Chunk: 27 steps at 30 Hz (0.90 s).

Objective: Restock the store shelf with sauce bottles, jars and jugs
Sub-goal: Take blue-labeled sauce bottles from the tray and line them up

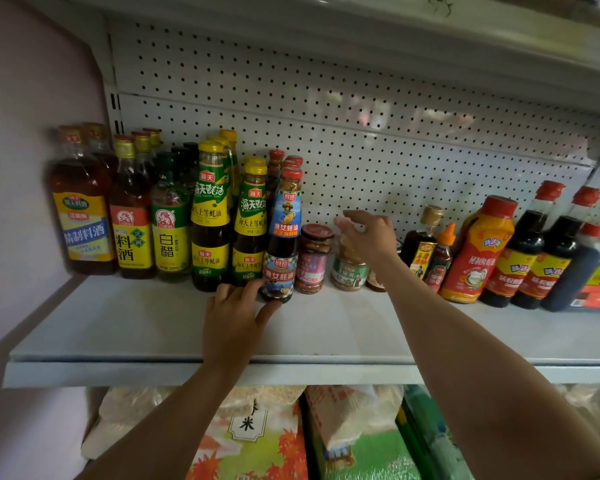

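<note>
From my feed the shelf (326, 327) held its row along the pegboard back, front half bare. The blue-label oyster sauce bottle (282, 244) stood upright just right of my left hand (234, 313), whose spread fingers touched its base. My right hand (368, 237), fingers loosely curled, covered the top of the green-label jar (347, 271); whether it gripped I couldn't tell.

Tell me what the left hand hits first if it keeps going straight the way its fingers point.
Most likely the blue-labelled, red-capped glass sauce bottle. The left hand lies flat on the white metal shelf, fingers aimed at the bottle's base and seemingly almost touching it, though depth is hard to judge.
</note>
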Tool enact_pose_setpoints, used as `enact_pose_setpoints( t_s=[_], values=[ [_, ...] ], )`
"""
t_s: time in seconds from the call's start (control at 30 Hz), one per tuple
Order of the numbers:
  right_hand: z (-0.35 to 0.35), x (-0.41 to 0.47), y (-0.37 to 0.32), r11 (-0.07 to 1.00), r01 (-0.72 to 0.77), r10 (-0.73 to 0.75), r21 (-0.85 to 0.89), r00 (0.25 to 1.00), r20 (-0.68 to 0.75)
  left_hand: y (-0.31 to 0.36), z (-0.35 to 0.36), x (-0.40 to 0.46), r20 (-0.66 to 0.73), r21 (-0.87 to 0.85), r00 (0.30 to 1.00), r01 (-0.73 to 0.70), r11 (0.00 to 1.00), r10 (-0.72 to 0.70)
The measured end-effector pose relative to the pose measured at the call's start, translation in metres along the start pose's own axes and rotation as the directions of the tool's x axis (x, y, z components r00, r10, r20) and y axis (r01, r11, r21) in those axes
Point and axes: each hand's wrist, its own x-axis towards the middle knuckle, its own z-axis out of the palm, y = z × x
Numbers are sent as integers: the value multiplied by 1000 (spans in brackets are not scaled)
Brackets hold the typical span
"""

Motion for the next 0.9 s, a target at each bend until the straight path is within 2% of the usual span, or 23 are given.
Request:
enact_pose_setpoints(
  t_s=[0.07, 0.2, 0.27, 0.4, 0.53, 0.7, 0.9],
  values=[
    [-6, 1, 11, 999, -30, 29, -21, 999, -24, 1, -1, 0, 6, 7, 1000, -3, 1000, 3],
    [2, -2, 1, 999, 41, -39, -23, 995, 87, 2, -1, 1, 9, 40, 1000, 2, 999, -2],
    [9, -4, -7, 1000, 6, -4, -18, 993, 117, 2, 0, -1, -3, 58, 1000, -9, 998, 9],
    [5, -10, -15, 1000, 12, -10, -13, 995, 102, 0, 1, -1, -15, 5, 1000, 5, 1000, -5],
    [2, -9, -18, 991, 61, -46, -122, 991, 123, 0, 2, -1, -21, 14, 1000, 16, 1000, -15],
    [-7, -4, -23, 962, 133, -76, -240, 970, 232, 1, 2, -1, 15, 23, 998, 60, 998, -61],
    [-13, -5, -23, 970, 163, -108, -179, 953, 283, 3, 0, -1, 20, 26, 998, 63, 998, -63]
  ],
)
